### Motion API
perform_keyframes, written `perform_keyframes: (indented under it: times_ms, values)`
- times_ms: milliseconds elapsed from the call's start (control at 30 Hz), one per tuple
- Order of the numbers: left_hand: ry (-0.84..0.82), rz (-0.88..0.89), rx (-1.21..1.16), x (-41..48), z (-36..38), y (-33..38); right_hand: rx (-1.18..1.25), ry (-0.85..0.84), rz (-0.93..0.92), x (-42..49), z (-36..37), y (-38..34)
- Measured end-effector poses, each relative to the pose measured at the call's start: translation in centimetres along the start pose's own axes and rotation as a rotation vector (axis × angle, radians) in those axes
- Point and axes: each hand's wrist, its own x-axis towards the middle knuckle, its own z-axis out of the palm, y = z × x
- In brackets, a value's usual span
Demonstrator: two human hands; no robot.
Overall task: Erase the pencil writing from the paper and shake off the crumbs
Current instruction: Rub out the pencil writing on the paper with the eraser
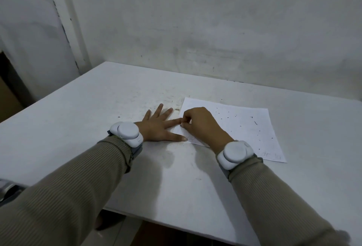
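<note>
White paper [238, 135] lies right of centre on the pale table [94, 108], speckled with dark crumbs [255, 122]. I see the left hand [156, 130] flat, fingers spread, with forefinger and thumb pressing the sheet's left edge. The right hand [201, 126] is curled beside them, fingertips pinched; what they hold I cannot tell.

Table [176, 177]: white matt top, smooth but scuffed, with grey smudges. Paper [244, 134]: thin white sheet, matt, dotted with dark crumbs [255, 122]. Sleeves [68, 196]: ribbed knit cloth, dull beige. Wrist units [127, 133]: smooth hard white plastic, faint sheen, on grey cloth straps [137, 150]. Wall [215, 30]: painted plaster, matt, uneven, stained.
</note>
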Motion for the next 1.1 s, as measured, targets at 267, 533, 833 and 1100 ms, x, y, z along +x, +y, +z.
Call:
perform_keyframes:
  times_ms: [267, 533, 833, 1100]
  values:
    - [-0.009, 0.008, -0.011, 0.0, -0.1, -0.2, 0.116, -0.118, -0.001, -0.6, -0.4, -0.5]
    - [0.007, 0.004, -0.018, -0.1, 0.0, -0.1, 0.093, -0.095, -0.009, -0.8, -0.3, -1.1]
    - [0.006, 0.017, -0.016, -0.2, -0.1, -0.1, 0.055, -0.025, 0.052, 0.0, -0.7, 0.4]
    - [0.012, 0.020, 0.020, 0.1, 0.0, -0.1, 0.119, -0.028, 0.069, -0.8, -1.0, 1.8]
